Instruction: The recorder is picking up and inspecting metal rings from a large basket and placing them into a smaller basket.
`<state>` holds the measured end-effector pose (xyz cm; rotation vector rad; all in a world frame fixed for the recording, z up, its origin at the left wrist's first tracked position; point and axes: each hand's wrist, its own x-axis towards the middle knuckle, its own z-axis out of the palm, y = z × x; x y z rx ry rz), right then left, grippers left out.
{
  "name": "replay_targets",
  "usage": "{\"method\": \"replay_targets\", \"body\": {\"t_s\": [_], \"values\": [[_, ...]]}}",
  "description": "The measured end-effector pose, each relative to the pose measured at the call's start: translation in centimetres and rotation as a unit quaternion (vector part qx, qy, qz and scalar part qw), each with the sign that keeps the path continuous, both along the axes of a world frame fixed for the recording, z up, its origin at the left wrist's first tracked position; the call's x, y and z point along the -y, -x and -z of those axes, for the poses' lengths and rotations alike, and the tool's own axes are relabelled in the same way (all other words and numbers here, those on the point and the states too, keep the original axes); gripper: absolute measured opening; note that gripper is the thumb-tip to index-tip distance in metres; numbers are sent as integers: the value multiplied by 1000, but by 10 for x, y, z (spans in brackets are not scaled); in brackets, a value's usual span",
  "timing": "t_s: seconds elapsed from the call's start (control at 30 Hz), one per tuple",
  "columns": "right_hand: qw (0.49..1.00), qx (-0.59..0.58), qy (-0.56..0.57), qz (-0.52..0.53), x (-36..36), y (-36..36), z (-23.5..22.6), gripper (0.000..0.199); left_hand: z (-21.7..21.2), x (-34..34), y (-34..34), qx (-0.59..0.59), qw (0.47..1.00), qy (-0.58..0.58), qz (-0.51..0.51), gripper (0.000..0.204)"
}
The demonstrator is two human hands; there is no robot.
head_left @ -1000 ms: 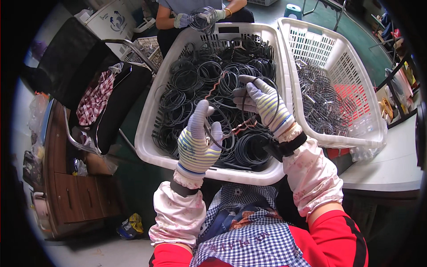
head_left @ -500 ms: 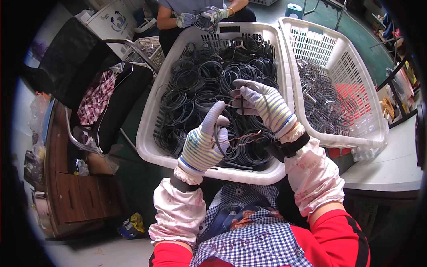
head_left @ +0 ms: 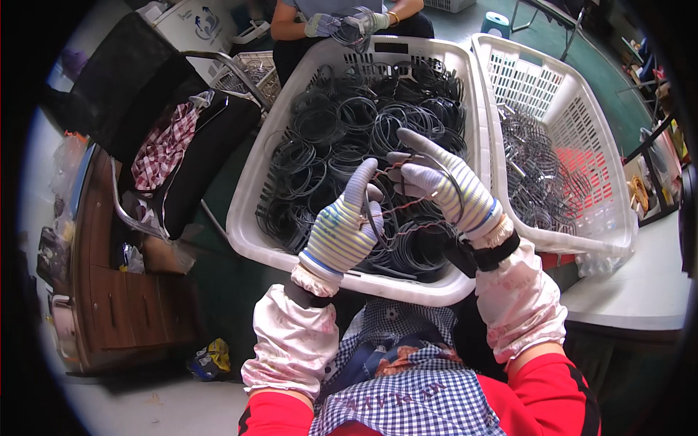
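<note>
Both my hands wear striped knit gloves and are raised over a white laundry basket (head_left: 251, 190) full of coiled black cable rings (head_left: 342, 127). My left hand (head_left: 343, 231) pinches a thin reddish twist wire (head_left: 392, 207) and one black cable ring (head_left: 454, 190). My right hand (head_left: 443, 187) grips the same ring and wire from the right, index finger stretched out. The two hands nearly touch above the basket's near end.
A second white basket (head_left: 531, 87) at right holds grey rings (head_left: 542, 174) and rests on a white table (head_left: 640, 291). Another person's gloved hands (head_left: 345, 23) work at the far end. A dark chair with a checked cloth (head_left: 163, 145) and a wooden cabinet (head_left: 109, 291) stand left.
Both hands have lifted from the pile in the basket, bringing up the ring and the reddish wire. The left thumb now points upward.
</note>
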<state>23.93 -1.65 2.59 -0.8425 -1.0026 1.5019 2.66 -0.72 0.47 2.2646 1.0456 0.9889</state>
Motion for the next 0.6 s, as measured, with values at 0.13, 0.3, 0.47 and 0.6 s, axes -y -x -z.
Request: {"method": "replay_targets", "body": {"t_s": [0.13, 0.3, 0.47, 0.6], "values": [[1000, 21, -19, 4, -2, -1, 6, 67, 2, -1, -3, -9, 999, -35, -7, 63], [999, 31, 12, 7, -1, 1, -1, 64, 1, -4, -4, -17, 1000, -18, -17, 63], [977, 194, -66, 56, -3, 4, 13, 54, 8, -6, -7, -34, 999, -25, -24, 61], [931, 339, -75, 114, -3, 20, 15, 48, 10, -4, -6, -35, 999, 13, -25, 63]]}}
